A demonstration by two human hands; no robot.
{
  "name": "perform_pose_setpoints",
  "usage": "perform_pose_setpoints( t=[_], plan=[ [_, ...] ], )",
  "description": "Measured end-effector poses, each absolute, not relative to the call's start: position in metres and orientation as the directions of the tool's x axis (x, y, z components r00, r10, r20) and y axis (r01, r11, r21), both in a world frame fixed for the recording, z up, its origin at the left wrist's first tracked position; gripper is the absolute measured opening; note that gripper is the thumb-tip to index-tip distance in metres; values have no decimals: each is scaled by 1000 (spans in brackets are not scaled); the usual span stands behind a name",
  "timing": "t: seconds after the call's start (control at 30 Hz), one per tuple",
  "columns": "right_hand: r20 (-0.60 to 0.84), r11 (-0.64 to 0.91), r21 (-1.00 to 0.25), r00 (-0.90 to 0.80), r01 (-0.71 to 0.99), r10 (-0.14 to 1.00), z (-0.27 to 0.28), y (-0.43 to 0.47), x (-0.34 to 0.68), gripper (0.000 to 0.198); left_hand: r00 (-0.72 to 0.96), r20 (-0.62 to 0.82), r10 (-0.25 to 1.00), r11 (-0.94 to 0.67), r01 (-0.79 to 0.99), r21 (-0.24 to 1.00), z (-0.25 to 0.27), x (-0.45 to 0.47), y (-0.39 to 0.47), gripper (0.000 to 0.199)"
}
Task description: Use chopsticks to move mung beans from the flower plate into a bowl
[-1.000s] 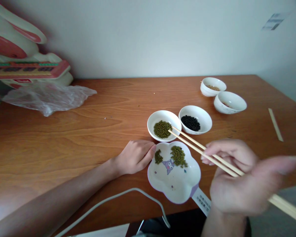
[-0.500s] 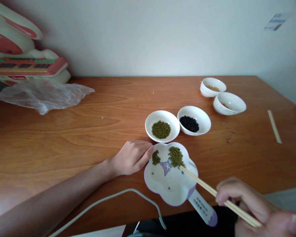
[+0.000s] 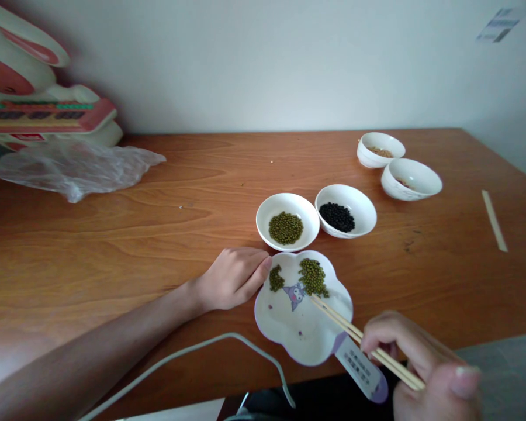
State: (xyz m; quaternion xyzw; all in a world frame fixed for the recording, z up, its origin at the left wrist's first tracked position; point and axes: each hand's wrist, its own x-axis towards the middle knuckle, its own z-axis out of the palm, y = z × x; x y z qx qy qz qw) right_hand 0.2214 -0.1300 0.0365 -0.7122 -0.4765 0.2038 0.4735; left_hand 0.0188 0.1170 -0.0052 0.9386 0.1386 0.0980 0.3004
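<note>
My right hand (image 3: 414, 356) is closed around a pair of wooden chopsticks (image 3: 355, 333), whose tips rest low in a white flower-shaped dish (image 3: 284, 324), just below a heap of green mung beans (image 3: 313, 276). A smaller cluster of mung beans (image 3: 276, 279) lies at the dish's left lobe. My left hand (image 3: 236, 278) has its fingers curled, with thumb and finger pinching the dish's upper left rim. Right behind the dish is a white bowl (image 3: 309, 231) of mung beans. Beside it stands a white bowl (image 3: 364, 213) with black beans.
Two more white bowls, one with tan grains (image 3: 380, 152) and one with reddish bits (image 3: 405, 183), stand at the back right. A chopstick wrapper-like strip (image 3: 494, 221) lies far right. Clear plastic bag (image 3: 83, 169), rabbit toy (image 3: 48, 117) at left; white cable (image 3: 193, 346) in front.
The chopstick tips have moved slightly left and away from the bean heap, and my right hand has shifted left with them. My left hand stays at the dish rim.
</note>
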Motion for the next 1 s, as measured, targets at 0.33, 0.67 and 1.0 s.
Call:
perform_pose_setpoints(
  t=[0.33, 0.67, 1.0],
  plan=[
    [170, -76, -875, 450, 479, 877, 32, -127, 218, 86, 945, 98, 312, -781, 196, 593, -4, 19, 117, 37],
    [117, -112, -875, 431, 471, 895, 33, -124, 217, 93, 945, 118, 304, -780, 176, 601, -5, 19, 117, 36],
    [156, -86, -884, 464, 459, 872, 30, -120, 209, 90, 945, 90, 316, -766, 198, 612, -4, 19, 116, 36]
  ],
)
